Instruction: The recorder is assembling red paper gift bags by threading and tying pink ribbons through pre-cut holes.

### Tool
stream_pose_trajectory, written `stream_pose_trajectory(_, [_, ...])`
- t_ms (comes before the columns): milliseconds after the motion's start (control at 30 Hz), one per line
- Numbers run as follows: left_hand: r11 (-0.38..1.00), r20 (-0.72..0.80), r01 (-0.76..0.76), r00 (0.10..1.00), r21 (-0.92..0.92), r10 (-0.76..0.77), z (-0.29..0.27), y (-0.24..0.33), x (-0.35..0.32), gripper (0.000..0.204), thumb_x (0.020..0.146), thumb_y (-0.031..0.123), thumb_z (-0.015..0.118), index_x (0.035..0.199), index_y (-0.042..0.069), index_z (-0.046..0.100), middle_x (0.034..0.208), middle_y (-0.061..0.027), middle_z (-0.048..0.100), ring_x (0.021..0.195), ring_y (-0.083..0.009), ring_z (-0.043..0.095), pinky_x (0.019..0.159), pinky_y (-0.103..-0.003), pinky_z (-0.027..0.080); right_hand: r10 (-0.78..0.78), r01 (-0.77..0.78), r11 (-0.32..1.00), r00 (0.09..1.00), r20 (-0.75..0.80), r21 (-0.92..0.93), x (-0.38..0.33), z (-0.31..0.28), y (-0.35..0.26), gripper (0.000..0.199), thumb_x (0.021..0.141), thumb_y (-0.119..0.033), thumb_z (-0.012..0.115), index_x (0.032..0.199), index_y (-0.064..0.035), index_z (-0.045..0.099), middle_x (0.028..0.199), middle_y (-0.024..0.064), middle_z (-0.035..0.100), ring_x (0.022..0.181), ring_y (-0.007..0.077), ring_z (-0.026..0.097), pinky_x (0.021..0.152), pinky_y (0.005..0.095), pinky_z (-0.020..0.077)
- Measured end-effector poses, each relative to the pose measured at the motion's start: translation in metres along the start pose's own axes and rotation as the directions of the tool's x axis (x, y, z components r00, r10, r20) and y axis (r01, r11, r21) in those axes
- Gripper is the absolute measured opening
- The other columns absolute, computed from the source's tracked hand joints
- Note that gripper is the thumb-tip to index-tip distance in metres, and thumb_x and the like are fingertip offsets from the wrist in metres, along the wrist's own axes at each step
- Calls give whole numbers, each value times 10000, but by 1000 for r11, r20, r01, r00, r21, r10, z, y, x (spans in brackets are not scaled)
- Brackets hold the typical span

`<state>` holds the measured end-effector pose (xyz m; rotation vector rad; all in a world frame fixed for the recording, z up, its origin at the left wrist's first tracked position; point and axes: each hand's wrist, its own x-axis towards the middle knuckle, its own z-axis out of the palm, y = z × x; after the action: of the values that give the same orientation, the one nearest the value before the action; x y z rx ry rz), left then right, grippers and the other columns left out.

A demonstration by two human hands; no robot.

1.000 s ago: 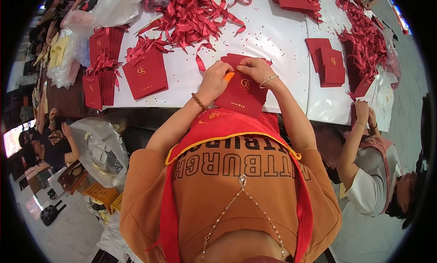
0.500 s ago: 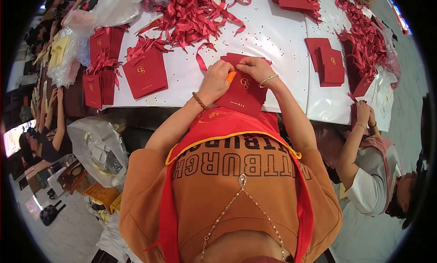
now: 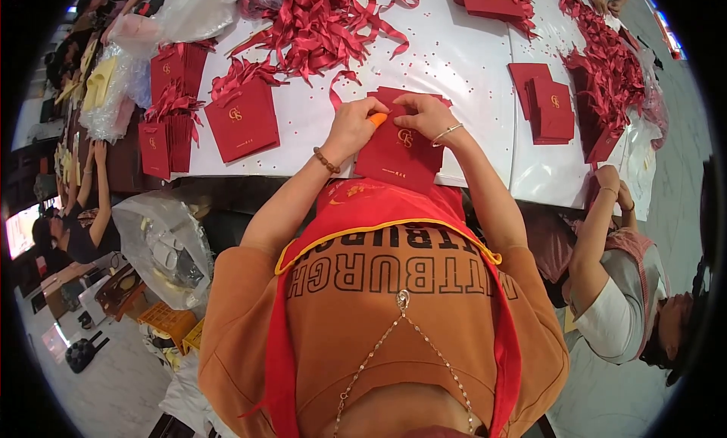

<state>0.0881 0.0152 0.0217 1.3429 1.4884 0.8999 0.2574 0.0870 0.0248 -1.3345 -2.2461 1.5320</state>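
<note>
A red paper gift bag with gold print lies flat at the table's near edge, on other red bags that show beyond its top. Over its upper left corner my left hand is closed, fingertips pinched, an orange cover on one finger. A loose red ribbon runs down to this hand, partly hidden behind it. My right hand pinches at the bag's top edge, thumb and fingers close together. Only a small gap parts the two hands' fingertips. What exactly sits between them is too small to make out.
Beyond my hands lies a heap of red ribbons. Ribboned bags stand to the left, and plain red bags lie right. A co-worker's hands work at the right edge; a clear plastic bag hangs lower left.
My left hand has shifted slightly left and its fingertips have moved up toward the bag's top edge. My right hand has barely moved. The co-worker's arms at right have shifted a little.
</note>
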Motion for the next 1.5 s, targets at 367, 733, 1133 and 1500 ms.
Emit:
stream_pose_trajectory(367, [905, 3, -200, 977, 376, 215, -2, 4, 3, 137, 748, 74, 566, 860, 17, 621, 761, -141, 629, 657, -243, 609, 587, -318, 461, -2, 1, 999, 999, -34, -32, -4, 2, -6, 338, 725, -139, 662, 1039, -48, 573, 855, 58, 597, 803, 149, 553, 725, 267, 437])
stream_pose_trajectory(733, [923, 26, -164, 986, 347, 165, 0, 9, 11, 150, 706, 23, 550, 855, 9, 560, 630, -127, 589, 566, -216, 584, 533, -312, 439, -89, 66, 980, 989, -116, -190, -6, 11, -2, 317, 731, -207, 623, 1042, -160, 578, 914, 93, 634, 850, 252, 598, 716, 352, 454])
stream_pose_trajectory(1133, [962, 102, 258, 963, -95, -248, -9, 12, 10, 275, 727, 2, 576, 990, 4, 495, 604, -36, 554, 550, -77, 502, 504, -232, 403, -357, 245, 832, 923, -143, -497, -9, 21, -12, 287, 719, -148, 602, 1005, -150, 570, 727, 76, 634, 660, 275, 600, 595, 382, 451])
stream_pose_trajectory(1500, [744, 191, -245, 969, 622, 159, -41, -3, 35, 271, 766, 380, 564, 836, 141, 672, 1004, -48, 558, 986, -212, 450, 708, -410, 376, -416, 225, 727, 896, -155, -649, -25, 18, -24, 200, 736, -268, 618, 903, -162, 589, 771, 20, 632, 778, 194, 581, 670, 362, 308])
